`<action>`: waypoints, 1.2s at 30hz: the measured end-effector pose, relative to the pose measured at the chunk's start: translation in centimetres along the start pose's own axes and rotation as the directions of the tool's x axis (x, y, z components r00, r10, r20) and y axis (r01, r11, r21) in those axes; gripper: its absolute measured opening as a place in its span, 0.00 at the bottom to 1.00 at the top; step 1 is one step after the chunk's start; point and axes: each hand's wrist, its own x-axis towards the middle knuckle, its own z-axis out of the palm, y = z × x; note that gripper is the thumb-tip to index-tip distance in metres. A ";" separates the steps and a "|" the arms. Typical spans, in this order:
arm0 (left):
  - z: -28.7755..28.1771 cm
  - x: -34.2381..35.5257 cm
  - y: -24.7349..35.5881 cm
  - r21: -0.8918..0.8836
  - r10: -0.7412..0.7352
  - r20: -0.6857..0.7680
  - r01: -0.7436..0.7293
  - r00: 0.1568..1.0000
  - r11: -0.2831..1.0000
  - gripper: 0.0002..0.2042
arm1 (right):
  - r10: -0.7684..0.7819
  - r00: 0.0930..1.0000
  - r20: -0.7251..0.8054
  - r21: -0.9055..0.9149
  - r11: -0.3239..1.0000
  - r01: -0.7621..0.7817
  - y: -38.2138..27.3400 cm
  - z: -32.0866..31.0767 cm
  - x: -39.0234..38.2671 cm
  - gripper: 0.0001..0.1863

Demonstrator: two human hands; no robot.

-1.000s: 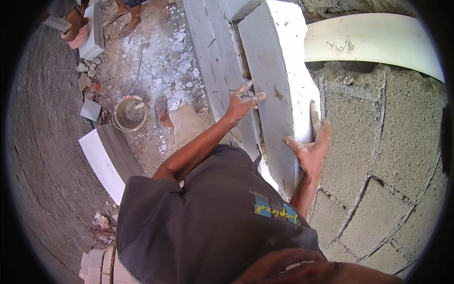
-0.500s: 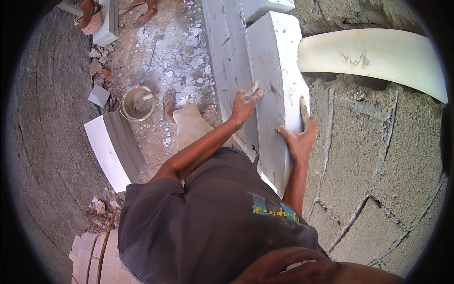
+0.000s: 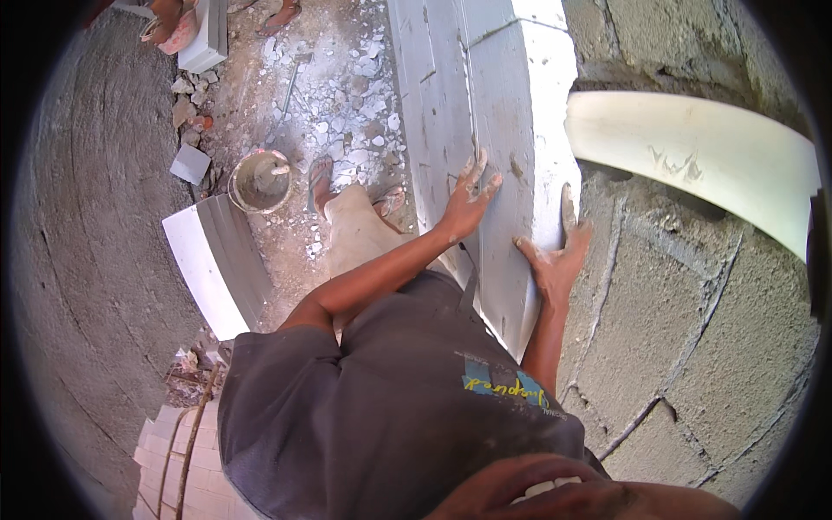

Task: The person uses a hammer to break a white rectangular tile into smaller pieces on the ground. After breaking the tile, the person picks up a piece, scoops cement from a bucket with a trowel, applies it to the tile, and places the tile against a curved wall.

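Note:
A long white lightweight concrete block [image 3: 507, 113] lies on top of a low block wall [image 3: 425, 113] in front of me. Its far end meets another white block [image 3: 494, 16] at a thin seam. My left hand [image 3: 469, 208] rests on the block's grey left side, fingers stretched out and pale with dust. On the other side, my right hand [image 3: 559, 251] touches the bright white face near the right edge, thumb and fingers spread apart. Neither hand's fingers wrap around the block.
Right of the block, a curved cream board or pipe [image 3: 685, 130] lies against a rough mortared wall [image 3: 667, 312]. A bucket of grey mortar [image 3: 260, 182], stacked white blocks [image 3: 212, 264] and broken white chips [image 3: 347, 104] are on the left floor. Another person's feet [image 3: 279, 17] show at the top.
The block has shifted against the far block: the gap and step between them have narrowed to a seam. Both hands stay on it, and the view has shifted slightly.

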 end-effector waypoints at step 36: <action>-2.5 23.5 14.3 0.174 0.545 -0.143 -0.521 0.826 0.835 0.28 | 0.092 0.984 -0.152 -0.200 0.972 -0.122 1.3 -0.5 -4.8 0.55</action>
